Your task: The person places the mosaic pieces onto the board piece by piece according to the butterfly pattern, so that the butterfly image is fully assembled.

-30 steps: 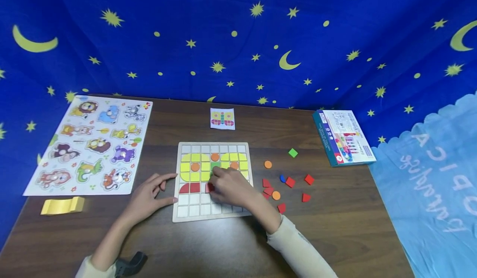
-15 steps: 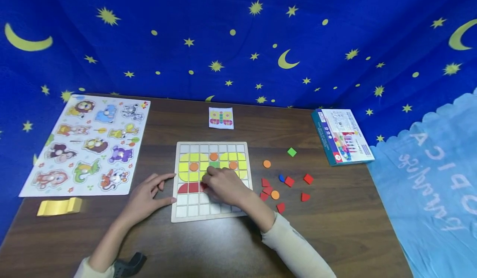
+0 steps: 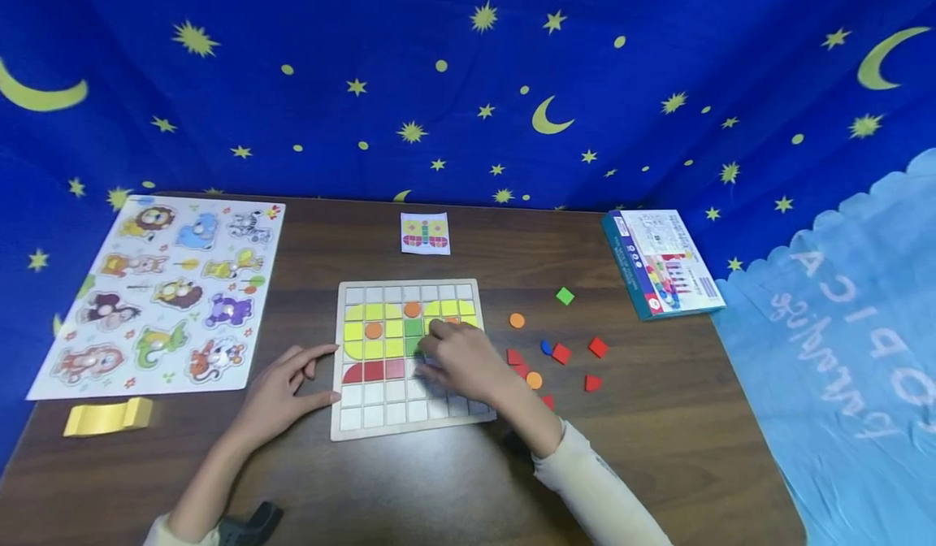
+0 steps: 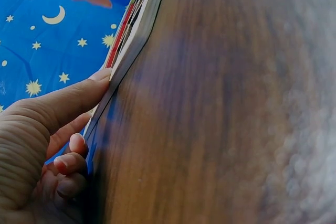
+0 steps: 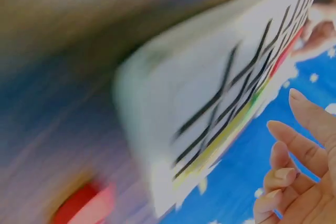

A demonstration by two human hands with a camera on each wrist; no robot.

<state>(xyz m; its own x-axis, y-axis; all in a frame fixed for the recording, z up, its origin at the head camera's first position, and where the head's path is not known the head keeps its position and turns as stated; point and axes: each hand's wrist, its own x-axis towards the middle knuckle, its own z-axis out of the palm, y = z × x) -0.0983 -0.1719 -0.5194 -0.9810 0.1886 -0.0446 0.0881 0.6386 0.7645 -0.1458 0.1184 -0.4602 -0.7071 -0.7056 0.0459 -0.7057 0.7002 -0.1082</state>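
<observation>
A square pale wooden grid board lies on the table with yellow, orange, green and red pieces set in its cells. My left hand rests at its left side, index fingertip and thumb touching the edge. In the left wrist view, the thumb meets the board's rim and the other fingers bend loosely beside it. Over the right half of the board is my right hand, its fingers apart with nothing between them in the right wrist view. Left of it, a red square ends a row of red pieces.
Loose red squares, orange discs, a green square and other pieces lie right of the board. A butterfly pattern card lies behind it. An animal puzzle, a yellow block and a box stand around.
My right hand has moved off the red square to the right, and its fingers have loosened. The red square is now uncovered in its cell. My left hand stays at the board's edge.
</observation>
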